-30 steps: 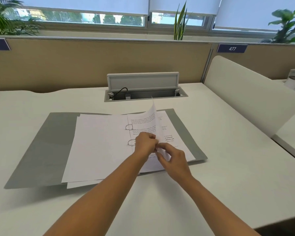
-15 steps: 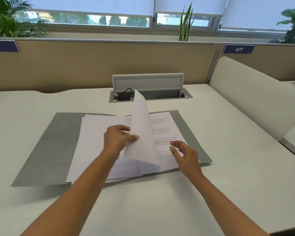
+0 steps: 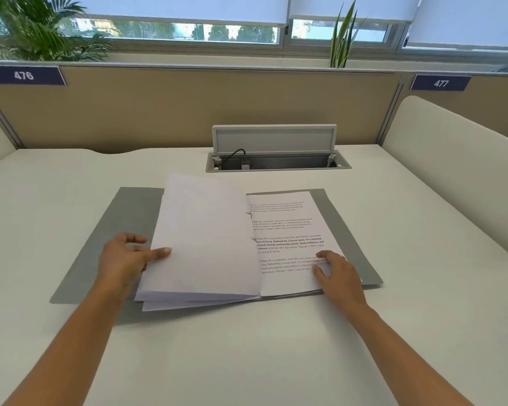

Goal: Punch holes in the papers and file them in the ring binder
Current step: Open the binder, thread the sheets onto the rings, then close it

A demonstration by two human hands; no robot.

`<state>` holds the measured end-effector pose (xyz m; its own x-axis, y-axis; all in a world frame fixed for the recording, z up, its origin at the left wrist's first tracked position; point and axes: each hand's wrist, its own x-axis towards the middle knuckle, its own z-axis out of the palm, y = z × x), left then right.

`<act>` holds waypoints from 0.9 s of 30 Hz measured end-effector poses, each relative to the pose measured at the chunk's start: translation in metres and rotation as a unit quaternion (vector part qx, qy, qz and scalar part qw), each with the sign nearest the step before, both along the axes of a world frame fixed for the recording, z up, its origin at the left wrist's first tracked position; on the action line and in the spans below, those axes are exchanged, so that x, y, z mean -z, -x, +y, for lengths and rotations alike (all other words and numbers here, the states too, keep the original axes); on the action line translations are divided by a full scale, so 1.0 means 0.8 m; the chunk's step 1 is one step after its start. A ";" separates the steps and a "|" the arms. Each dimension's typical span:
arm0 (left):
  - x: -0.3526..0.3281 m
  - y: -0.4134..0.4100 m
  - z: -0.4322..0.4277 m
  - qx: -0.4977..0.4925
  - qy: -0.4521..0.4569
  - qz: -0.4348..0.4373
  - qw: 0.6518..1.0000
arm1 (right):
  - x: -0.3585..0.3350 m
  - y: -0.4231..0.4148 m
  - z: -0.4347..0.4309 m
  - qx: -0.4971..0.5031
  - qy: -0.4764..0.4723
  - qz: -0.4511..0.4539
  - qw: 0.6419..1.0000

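A grey ring binder [image 3: 106, 244] lies open flat on the white desk. Its two metal rings [image 3: 250, 227] show at the middle, with sheets threaded on them. A blank-backed sheet [image 3: 203, 235] arches over the left stack; my left hand [image 3: 126, 259] holds its outer edge, thumb on top. A printed page [image 3: 288, 238] lies on the right side. My right hand [image 3: 336, 273] rests flat on that page's lower right corner, fingers spread. No hole punch is in view.
An open cable tray with a raised lid [image 3: 276, 150] and a black cable sits in the desk behind the binder. A tan partition [image 3: 188, 106] stands at the back. A white curved divider [image 3: 452, 171] bounds the desk on the right.
The sheet that both hands pinched on the right has swung over the rings to the left side. My left hand carried it across; my right hand let go and settled on the printed page.
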<state>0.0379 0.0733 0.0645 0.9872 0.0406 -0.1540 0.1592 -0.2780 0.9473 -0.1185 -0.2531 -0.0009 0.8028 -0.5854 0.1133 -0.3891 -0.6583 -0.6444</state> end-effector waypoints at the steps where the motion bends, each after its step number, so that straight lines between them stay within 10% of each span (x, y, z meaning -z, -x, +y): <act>1: 0.006 0.000 0.006 -0.008 -0.019 0.005 1.000 | 0.001 -0.001 0.000 0.003 0.004 0.004 1.000; 27: 0.065 0.019 0.010 0.130 -0.303 -0.050 0.943 | 0.005 -0.002 0.007 0.023 0.034 0.008 0.999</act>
